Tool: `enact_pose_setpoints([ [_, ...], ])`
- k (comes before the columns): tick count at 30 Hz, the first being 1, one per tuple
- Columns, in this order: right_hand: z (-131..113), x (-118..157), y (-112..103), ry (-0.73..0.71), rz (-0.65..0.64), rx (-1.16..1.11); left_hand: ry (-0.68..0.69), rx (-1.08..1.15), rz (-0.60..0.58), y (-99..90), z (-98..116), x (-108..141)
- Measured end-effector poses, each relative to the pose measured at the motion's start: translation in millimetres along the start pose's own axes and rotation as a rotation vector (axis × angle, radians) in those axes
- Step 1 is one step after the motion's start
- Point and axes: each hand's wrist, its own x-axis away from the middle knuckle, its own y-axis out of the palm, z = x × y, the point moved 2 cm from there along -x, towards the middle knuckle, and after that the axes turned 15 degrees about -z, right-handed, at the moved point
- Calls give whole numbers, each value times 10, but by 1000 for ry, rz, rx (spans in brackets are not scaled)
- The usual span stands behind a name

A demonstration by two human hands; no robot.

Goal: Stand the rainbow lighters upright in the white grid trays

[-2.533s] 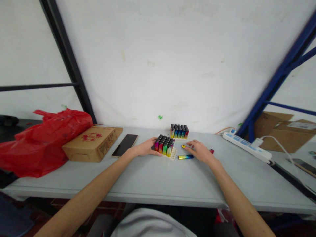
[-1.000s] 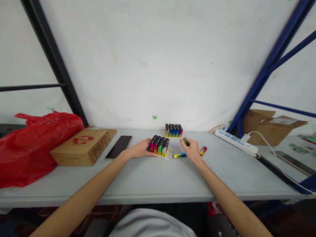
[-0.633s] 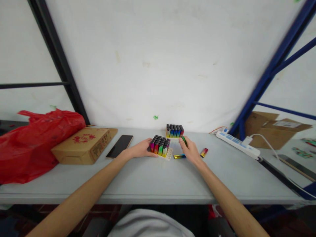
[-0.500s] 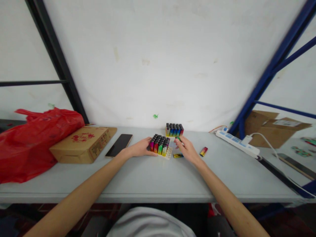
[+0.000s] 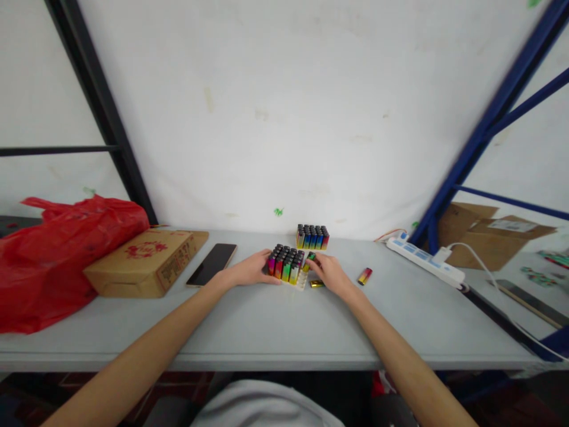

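My left hand (image 5: 254, 268) grips the left side of a pale tray (image 5: 301, 283) filled with upright lighters (image 5: 284, 267) in bright colours with black tops. Along the tray's right edge a row of holes shows bare. Between the fingertips of my right hand (image 5: 329, 274) is a green and yellow lighter (image 5: 310, 260), held upright at that bare row; whether its lower end sits in a hole I cannot tell. A gold lighter (image 5: 316, 284) lies on the table just below my right fingers. Farther right lies a red and yellow lighter (image 5: 365, 276).
Behind, near the wall, stands a second block of lighters (image 5: 313, 237). To the left are a dark phone (image 5: 212, 264), a cardboard box (image 5: 146, 261) and a red plastic bag (image 5: 75, 261). A white power strip (image 5: 424, 261) with cables lies on the right, beside a blue metal frame (image 5: 471, 148).
My right hand has moved slightly left with its lighter, from beside the tray to the tray's bare right row. My left hand keeps hold of the tray. The view has shifted slightly.
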Motion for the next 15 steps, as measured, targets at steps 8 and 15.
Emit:
enact_pose_setpoints([
  [8,45,231,-251,-95,-132,-14,-9,27,-3,6,-3,11],
  [15,234,436,-416,-104,-311,-31,-29,48,10,19,-36,13],
])
